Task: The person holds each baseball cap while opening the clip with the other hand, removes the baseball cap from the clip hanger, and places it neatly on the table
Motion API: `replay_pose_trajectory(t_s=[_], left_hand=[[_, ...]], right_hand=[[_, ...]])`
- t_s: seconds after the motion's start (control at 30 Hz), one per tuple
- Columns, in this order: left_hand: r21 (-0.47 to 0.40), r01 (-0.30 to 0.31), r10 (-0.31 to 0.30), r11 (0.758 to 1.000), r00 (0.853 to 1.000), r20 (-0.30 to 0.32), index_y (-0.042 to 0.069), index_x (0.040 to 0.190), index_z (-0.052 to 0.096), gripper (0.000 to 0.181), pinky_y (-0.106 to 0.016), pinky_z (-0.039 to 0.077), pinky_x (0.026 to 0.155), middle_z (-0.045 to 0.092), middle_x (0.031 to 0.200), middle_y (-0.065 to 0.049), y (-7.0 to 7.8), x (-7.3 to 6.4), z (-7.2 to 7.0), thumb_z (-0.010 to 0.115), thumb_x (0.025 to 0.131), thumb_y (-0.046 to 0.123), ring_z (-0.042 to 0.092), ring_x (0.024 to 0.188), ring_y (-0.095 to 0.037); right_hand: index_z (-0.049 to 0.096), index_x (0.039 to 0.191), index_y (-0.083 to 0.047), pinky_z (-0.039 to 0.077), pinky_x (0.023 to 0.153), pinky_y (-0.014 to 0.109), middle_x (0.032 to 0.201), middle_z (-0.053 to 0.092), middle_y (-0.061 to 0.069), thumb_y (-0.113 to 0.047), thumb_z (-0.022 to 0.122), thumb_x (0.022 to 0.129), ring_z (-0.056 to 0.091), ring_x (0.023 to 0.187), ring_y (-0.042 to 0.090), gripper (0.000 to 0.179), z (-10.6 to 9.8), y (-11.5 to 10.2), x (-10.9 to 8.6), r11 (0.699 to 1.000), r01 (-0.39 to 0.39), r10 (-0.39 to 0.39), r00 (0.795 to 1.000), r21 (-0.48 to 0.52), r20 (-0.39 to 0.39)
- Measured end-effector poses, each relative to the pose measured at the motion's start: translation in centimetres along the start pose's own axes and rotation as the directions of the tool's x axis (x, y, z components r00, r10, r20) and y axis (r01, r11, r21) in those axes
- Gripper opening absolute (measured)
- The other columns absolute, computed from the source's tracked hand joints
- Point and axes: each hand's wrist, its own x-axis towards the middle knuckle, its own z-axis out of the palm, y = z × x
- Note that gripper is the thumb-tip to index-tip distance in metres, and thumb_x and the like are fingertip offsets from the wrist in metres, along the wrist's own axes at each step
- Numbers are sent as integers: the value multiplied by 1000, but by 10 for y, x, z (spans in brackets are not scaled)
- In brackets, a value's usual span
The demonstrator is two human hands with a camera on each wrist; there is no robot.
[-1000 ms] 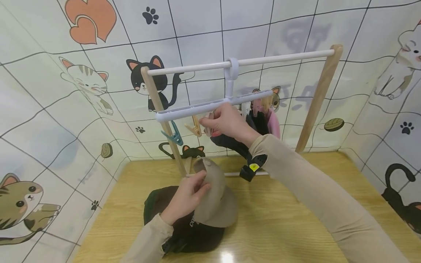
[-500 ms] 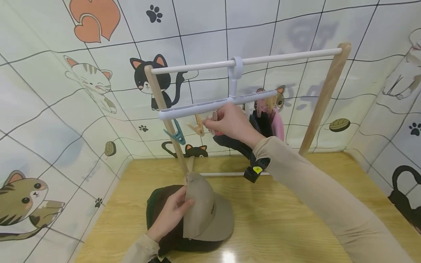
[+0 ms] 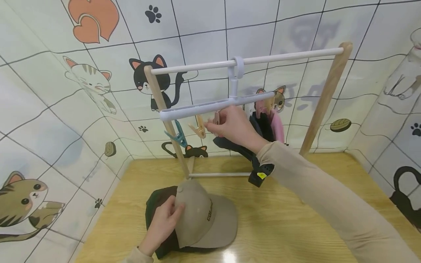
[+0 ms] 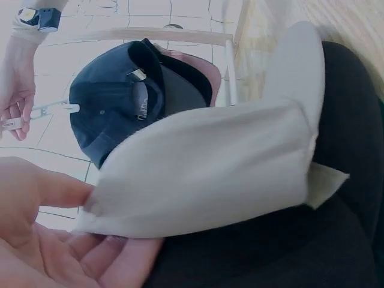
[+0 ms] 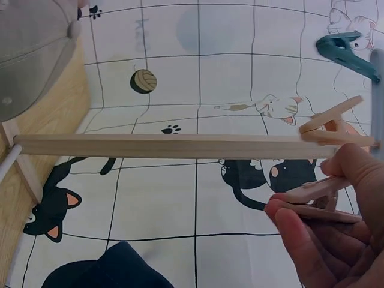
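We have the beige cap (image 3: 194,215) in our left hand (image 3: 162,223), above the dark cap (image 3: 167,248) on the worktop (image 3: 269,219); whether the two caps touch, we cannot say for certain. The left grip is a pinch: thumb on the outside of the crown, fingers curled behind it, on the side away from the brim. Our right hand (image 3: 238,124) reaches up just below the pale purple hanger (image 3: 197,109) and grasps the pinkish clip (image 5: 315,191) between thumb and fingers, with the peach clip (image 3: 200,126) and the teal clip (image 3: 179,137) dangling beside it. We judge the beige cap to be light and soft — thin cloth that folds and sags under a pinch, not slippery and hardly breakable. The brim looks stiffer, so it would swing as the weightier end; we do best to pinch a firm edge of the crown and let the brim follow. The pinkish clip is likely light, hard plastic with a springy resistance, best squeezed squarely at the ends of its legs. Further along the hanger, well apart from our left hand, hang the navy cap (image 4: 102,96) and a pink one.
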Motion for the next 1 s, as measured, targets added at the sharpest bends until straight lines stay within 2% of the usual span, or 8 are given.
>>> replay_pose_trajectory(t_s=[0.17,0.23,0.43,0.53,0.73,0.8,0.9,1.0], left_hand=[[131,-9,9,991,1000,0,9,75,43,26,-20,27,43,32,54,7,3,-4,-4,59,96,12,27,45,-3],[173,-22,21,985,1000,7,10,73,41,29,-19,30,41,34,54,7,2,-5,-5,59,96,14,31,42,-2],[237,-33,26,971,999,31,8,75,46,26,-23,40,40,45,52,4,2,-11,-7,60,96,15,49,39,-4],[279,-52,46,959,999,28,9,75,48,24,-23,38,40,45,52,6,4,-12,-8,62,94,14,46,39,-4],[313,-71,71,947,997,10,12,70,47,28,-23,36,41,45,49,10,6,-12,-13,67,91,13,44,40,-3],[324,-69,71,944,997,4,13,70,48,28,-23,36,42,47,49,12,5,-11,-16,67,90,12,44,41,-2],[362,-78,89,929,996,-12,13,71,49,26,-23,35,42,49,51,12,7,-9,-18,68,90,11,42,41,-2],[410,-102,132,906,990,-44,13,72,51,24,-23,34,42,49,52,12,10,-6,-21,69,88,10,39,41,-3]], right_hand=[[63,68,-9,43,66,29,57,60,-2,-26,70,88,56,64,12,27,-2,-1,-4,998,54,-53,998,18,-35],[63,71,-8,43,66,30,60,62,-2,-26,70,88,57,67,12,26,-5,-2,-7,998,56,-56,998,28,-29],[60,73,-8,41,63,32,61,62,-1,-29,67,90,56,68,14,28,-10,3,-17,997,73,-73,997,5,9],[62,76,-11,42,64,33,66,63,-3,-33,69,89,57,69,12,26,-16,7,-25,996,69,-68,998,-55,15],[69,88,-13,45,69,33,77,70,-4,-26,75,85,64,74,10,15,-41,26,-32,987,156,-152,986,-47,65],[70,92,-10,47,66,32,80,70,-2,-21,74,87,63,74,12,13,-51,36,-32,985,160,-158,987,-64,38],[69,99,-5,50,67,32,87,69,4,-17,67,92,61,79,18,13,-64,54,-32,982,117,-124,992,-147,-40],[63,110,2,51,77,43,103,63,15,-8,59,94,59,94,29,19,-73,71,-30,974,80,-100,992,-213,-83]])
